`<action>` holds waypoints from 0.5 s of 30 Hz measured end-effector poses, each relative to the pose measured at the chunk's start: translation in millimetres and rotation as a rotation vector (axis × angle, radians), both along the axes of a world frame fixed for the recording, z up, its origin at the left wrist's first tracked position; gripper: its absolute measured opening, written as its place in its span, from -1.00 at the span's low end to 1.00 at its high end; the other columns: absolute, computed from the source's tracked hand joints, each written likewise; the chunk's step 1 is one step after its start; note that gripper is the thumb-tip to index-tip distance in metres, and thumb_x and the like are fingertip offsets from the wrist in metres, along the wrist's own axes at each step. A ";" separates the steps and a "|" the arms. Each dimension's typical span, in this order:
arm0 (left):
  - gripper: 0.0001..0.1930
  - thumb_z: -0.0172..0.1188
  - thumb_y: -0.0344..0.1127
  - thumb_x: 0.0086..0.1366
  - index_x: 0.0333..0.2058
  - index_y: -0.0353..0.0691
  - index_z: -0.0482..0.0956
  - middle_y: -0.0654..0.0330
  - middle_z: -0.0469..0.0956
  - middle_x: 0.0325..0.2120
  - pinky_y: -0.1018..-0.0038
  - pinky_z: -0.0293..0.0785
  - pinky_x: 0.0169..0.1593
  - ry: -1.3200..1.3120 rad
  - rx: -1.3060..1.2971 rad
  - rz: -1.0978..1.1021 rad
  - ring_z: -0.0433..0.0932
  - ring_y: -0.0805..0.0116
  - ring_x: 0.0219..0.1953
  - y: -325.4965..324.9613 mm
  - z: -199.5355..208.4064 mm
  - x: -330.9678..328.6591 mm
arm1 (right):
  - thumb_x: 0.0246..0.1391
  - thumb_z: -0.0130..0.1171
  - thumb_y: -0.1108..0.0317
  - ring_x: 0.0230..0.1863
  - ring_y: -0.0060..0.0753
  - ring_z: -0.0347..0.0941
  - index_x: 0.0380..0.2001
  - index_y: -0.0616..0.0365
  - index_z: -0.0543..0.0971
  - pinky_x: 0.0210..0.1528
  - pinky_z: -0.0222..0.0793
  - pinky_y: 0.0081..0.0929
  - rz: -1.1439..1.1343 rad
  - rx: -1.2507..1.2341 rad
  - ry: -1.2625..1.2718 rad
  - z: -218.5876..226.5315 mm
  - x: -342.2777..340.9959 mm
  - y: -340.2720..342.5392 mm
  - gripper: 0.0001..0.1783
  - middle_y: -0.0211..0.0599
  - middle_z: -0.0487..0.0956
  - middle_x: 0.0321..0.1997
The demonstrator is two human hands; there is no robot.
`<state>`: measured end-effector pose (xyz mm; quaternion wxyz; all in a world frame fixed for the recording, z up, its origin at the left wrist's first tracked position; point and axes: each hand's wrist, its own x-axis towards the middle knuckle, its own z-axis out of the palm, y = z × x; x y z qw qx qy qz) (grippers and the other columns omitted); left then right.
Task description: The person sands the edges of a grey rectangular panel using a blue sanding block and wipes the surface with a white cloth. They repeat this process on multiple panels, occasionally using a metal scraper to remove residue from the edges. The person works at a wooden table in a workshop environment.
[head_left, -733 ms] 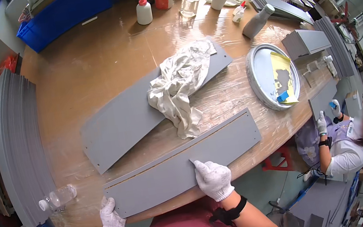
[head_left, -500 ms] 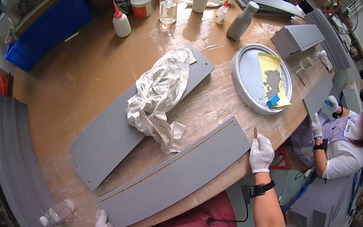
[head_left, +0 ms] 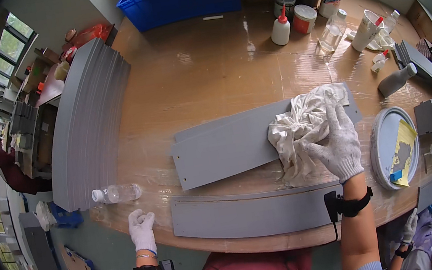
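We face a broad brown table (head_left: 191, 83), its near edge curving past our waist. At its left stands the tall stack of grey boards (head_left: 86, 126); at the far side sits a blue bin (head_left: 182, 0). The far board (head_left: 224, 153) lies mid-table, and the near board (head_left: 250, 215) lies along the near edge, a narrow strip of table between them. A crumpled white cloth (head_left: 296, 128) covers the far board's right part. At the far right, a white bottle (head_left: 333, 0) bears dark printing. Our right hand (head_left: 341, 150), gloved, lies over the cloth, thumb and fingers spread apart. Our left hand (head_left: 142, 230) hangs curled just left of the near board; we cannot tell whether its fingertips meet.
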<state>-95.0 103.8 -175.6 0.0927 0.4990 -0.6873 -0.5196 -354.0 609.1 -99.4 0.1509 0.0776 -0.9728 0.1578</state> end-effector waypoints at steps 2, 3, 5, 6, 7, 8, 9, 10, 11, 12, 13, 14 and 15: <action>-0.26 0.39 -0.59 0.21 0.35 -0.29 0.29 0.02 0.53 0.07 0.42 0.57 0.10 0.137 -0.030 0.145 0.54 0.27 0.04 -25.7 1.9 10.0 | -0.11 0.54 0.19 0.31 0.16 0.40 0.08 0.24 0.62 0.31 0.38 -0.06 0.061 0.123 -0.029 -7.5 -17.1 -29.9 -0.34 0.09 0.49 0.30; -0.18 0.39 -0.60 0.20 0.40 -0.26 0.22 -0.03 0.48 0.14 0.39 0.57 0.14 0.207 -0.048 0.208 0.52 0.22 0.10 -41.3 4.5 12.0 | -0.15 0.56 0.24 0.21 0.14 0.47 0.06 0.24 0.61 0.23 0.43 -0.08 0.086 0.146 -0.063 -10.3 -21.0 -37.2 -0.34 0.05 0.53 0.26; -0.08 0.41 -0.67 0.12 0.43 -0.23 0.16 -0.02 0.35 0.27 0.28 0.49 0.32 0.470 -0.002 0.207 0.42 0.10 0.26 -59.8 11.0 2.3 | -0.15 0.55 0.31 0.10 0.09 0.56 0.03 0.23 0.59 0.15 0.49 -0.13 0.072 0.060 -0.179 -19.3 -21.7 -38.9 -0.38 0.00 0.59 0.17; -0.07 0.42 -0.68 0.10 0.42 -0.23 0.17 0.01 0.38 0.25 0.25 0.47 0.35 0.519 -0.061 0.147 0.43 0.10 0.25 -53.8 21.2 -14.9 | -0.13 0.54 0.33 0.11 0.07 0.57 0.02 0.24 0.58 0.16 0.50 -0.17 0.024 -0.053 -0.260 -26.3 -15.7 -29.0 -0.41 0.00 0.61 0.14; -0.06 0.42 -0.69 0.08 0.42 -0.23 0.17 0.04 0.41 0.23 0.23 0.45 0.37 0.566 -0.127 0.091 0.45 0.10 0.24 -55.0 27.8 -23.2 | -0.10 0.52 0.35 0.11 0.06 0.58 0.00 0.24 0.57 0.16 0.50 -0.21 -0.019 -0.172 -0.341 -27.9 -6.3 -25.0 -0.44 -0.01 0.63 0.10; -0.08 0.42 -0.69 0.07 0.40 -0.24 0.20 0.08 0.43 0.20 0.22 0.45 0.36 0.541 -0.095 0.091 0.46 0.12 0.23 -65.7 21.1 -27.0 | -0.05 0.50 0.38 0.04 -0.08 0.59 -0.01 0.24 0.56 0.11 0.51 -0.28 0.008 -0.513 -0.271 -26.9 10.8 -18.6 -0.49 -0.15 0.65 0.04; -0.09 0.42 -0.70 0.06 0.39 -0.24 0.23 0.11 0.45 0.18 0.20 0.46 0.35 0.515 -0.071 0.096 0.48 0.14 0.21 -77.6 11.6 -27.2 | 0.00 0.48 0.42 -0.04 -0.22 0.61 -0.03 0.23 0.56 0.05 0.52 -0.36 0.041 -0.857 -0.195 -18.1 31.8 -15.7 -0.54 -0.30 0.66 -0.03; -0.11 0.42 -0.71 0.06 0.37 -0.25 0.25 0.15 0.48 0.15 0.19 0.47 0.34 0.489 -0.035 0.095 0.49 0.16 0.19 -88.2 3.1 -29.5 | 0.06 0.45 0.44 0.02 -0.30 0.57 0.04 0.25 0.54 0.09 0.51 -0.38 0.020 -1.014 -0.188 1.4 56.1 -9.5 -0.52 -0.31 0.63 0.02; -0.15 0.42 -0.71 0.06 0.34 -0.26 0.29 0.16 0.50 0.10 0.21 0.51 0.29 0.501 -0.024 0.028 0.52 0.18 0.14 -92.3 1.1 -36.5 | 0.12 0.41 0.47 0.08 -0.38 0.53 0.12 0.27 0.52 0.14 0.49 -0.41 -0.011 -1.169 -0.171 17.6 83.6 0.0 -0.51 -0.33 0.59 0.07; -0.19 0.42 -0.71 0.06 0.31 -0.26 0.32 0.18 0.52 0.05 0.22 0.55 0.24 0.515 -0.005 -0.047 0.55 0.21 0.09 -91.1 2.6 -46.0 | 0.13 0.40 0.49 0.15 -0.35 0.50 0.19 0.28 0.48 0.20 0.47 -0.39 -0.053 -1.120 -0.032 24.0 112.5 8.9 -0.44 -0.26 0.55 0.15; -0.22 0.42 -0.71 0.06 0.28 -0.27 0.36 0.19 0.54 0.00 0.24 0.59 0.19 0.531 0.018 -0.123 0.58 0.23 0.04 -90.6 3.0 -52.7 | 0.14 0.39 0.52 0.22 -0.32 0.48 0.27 0.29 0.44 0.27 0.44 -0.37 -0.095 -1.061 0.107 28.9 145.3 19.5 -0.37 -0.19 0.52 0.22; -0.26 0.41 -0.72 0.06 0.24 -0.26 0.39 0.20 0.54 -0.04 0.28 0.61 0.12 0.503 0.076 -0.152 0.60 0.25 -0.01 -91.6 4.5 -57.4 | 0.24 0.27 0.46 0.27 -0.29 0.45 0.32 0.27 0.40 0.32 0.41 -0.34 -0.100 -1.088 0.070 29.3 181.7 30.7 -0.41 -0.18 0.48 0.29; -0.30 0.39 -0.73 0.06 0.20 -0.24 0.41 0.21 0.54 -0.07 0.32 0.64 0.04 0.477 0.130 -0.179 0.61 0.28 -0.07 -92.8 7.5 -60.3 | 0.34 0.15 0.39 0.33 -0.27 0.42 0.37 0.25 0.36 0.38 0.37 -0.31 -0.107 -1.114 0.034 29.8 218.6 42.7 -0.44 -0.18 0.45 0.35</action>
